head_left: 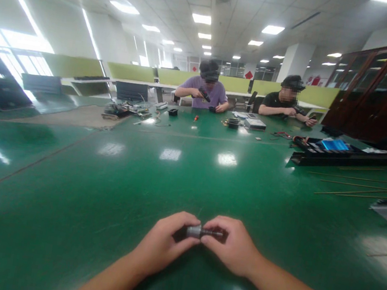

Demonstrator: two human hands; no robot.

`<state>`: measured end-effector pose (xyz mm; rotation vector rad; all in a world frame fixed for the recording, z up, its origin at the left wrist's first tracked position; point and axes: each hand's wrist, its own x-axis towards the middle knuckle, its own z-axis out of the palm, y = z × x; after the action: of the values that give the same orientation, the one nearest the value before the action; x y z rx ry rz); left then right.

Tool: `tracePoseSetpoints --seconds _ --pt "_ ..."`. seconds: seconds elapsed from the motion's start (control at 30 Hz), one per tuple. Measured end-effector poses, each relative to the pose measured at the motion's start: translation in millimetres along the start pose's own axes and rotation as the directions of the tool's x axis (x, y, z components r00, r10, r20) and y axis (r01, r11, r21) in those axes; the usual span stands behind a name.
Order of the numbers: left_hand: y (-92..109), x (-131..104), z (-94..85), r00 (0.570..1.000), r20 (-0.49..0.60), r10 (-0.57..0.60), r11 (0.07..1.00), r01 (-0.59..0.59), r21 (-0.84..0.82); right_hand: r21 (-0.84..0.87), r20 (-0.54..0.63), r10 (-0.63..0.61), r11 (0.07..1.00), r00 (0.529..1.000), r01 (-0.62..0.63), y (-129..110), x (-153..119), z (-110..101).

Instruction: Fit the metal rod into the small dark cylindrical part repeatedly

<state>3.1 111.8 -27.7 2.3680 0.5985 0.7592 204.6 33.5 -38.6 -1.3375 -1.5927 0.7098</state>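
Low in the head view, both my hands meet over the green table. Between them lies a small grey metal cylinder with a thin dark shaft, roughly level and pointing right. My left hand is closed round the grey cylinder's end, thumb below and fingers above. My right hand pinches at the shaft side, its thumb and fingertips close to the left hand's. Its exact kind is too small to tell, and the fingers hide both ends partly.
Across the table sit a person in purple holding a power drill and a person in black. Electronic parts lie at the far left, a black tray and thin rods on the right.
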Motion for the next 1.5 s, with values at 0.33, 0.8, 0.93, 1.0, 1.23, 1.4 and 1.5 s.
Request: tracePoseSetpoints --seconds 0.33,0.8,0.93,1.0,1.23,1.4,1.5 --pt "-1.5 -2.8 1.0 0.999 -0.042 0.026 0.997 -0.023 0.070 0.001 0.007 0.034 0.999 0.999 -0.034 0.1 -0.5 0.1" --pt "-4.6 -3.7 0.9 0.995 -0.075 0.061 0.991 -0.051 0.126 -0.002 0.012 0.043 0.999 0.999 -0.043 -1.9 1.3 -1.6" --pt "-5.3 -4.1 1.3 0.992 -0.090 0.093 0.989 -0.082 0.124 -0.006 0.017 0.045 0.999 0.999 -0.045 -4.0 1.0 -2.5" --pt "-5.7 -4.2 1.2 0.990 -0.093 0.107 0.988 -0.095 0.124 -0.009 0.020 0.053 0.999 0.998 -0.053 -4.5 0.7 -2.6" --pt "-5.6 -3.9 0.6 0.986 -0.103 0.132 0.983 -0.117 0.140 0.009 0.019 0.065 0.998 0.998 -0.065 -4.5 -0.9 -2.9" --pt "-5.9 -3.7 0.5 0.986 -0.102 0.134 0.982 -0.119 0.147 0.015 0.018 0.067 0.998 0.998 -0.067 -4.4 -1.1 -2.9" --pt "-5.2 -2.7 0.1 0.986 -0.103 0.130 0.983 -0.114 0.144 0.013 0.007 0.069 0.998 0.998 -0.069 -3.8 -0.2 -2.0"
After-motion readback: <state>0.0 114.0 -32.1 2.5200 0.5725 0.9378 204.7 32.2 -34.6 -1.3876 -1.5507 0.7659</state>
